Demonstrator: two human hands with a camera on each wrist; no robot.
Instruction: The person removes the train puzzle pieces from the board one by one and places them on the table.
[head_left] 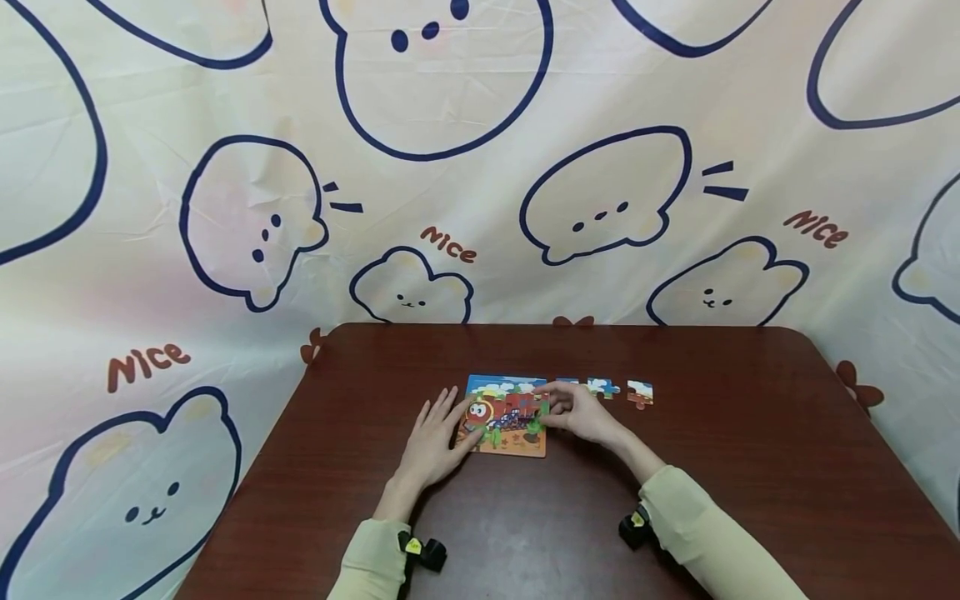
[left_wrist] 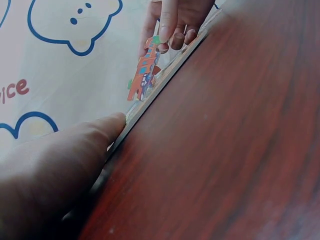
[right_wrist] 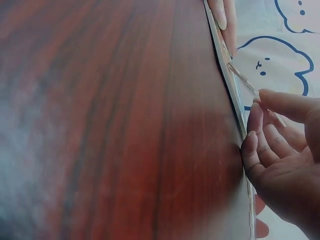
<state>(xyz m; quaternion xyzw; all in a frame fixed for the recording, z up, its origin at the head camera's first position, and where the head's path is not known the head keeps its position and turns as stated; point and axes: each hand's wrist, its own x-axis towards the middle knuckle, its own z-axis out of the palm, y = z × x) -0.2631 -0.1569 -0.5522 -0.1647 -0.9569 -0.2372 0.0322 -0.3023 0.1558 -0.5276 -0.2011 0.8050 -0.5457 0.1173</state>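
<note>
In the head view, our left hand (head_left: pixel 433 442), fingers apart, rests on the puzzle board (head_left: pixel 517 447) towards the desk's (head_left: pixel 525 517) far edge, loose pieces (head_left: pixel 640 389) right of it. In the left wrist view, our right hand (left_wrist: pixel 171 19) pinches a tilted train section (left_wrist: pixel 144 72) over the board. In the right wrist view it slants; we'd best lower it level. The board shows edge-on, contents hidden.

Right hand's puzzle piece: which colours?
The piece is mostly orange-red, with blue and green; left wrist view shows it best.

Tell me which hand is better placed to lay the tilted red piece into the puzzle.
Right, most likely: the right hand pinches the red piece over the puzzle, while the left hand rests on its left side.
</note>
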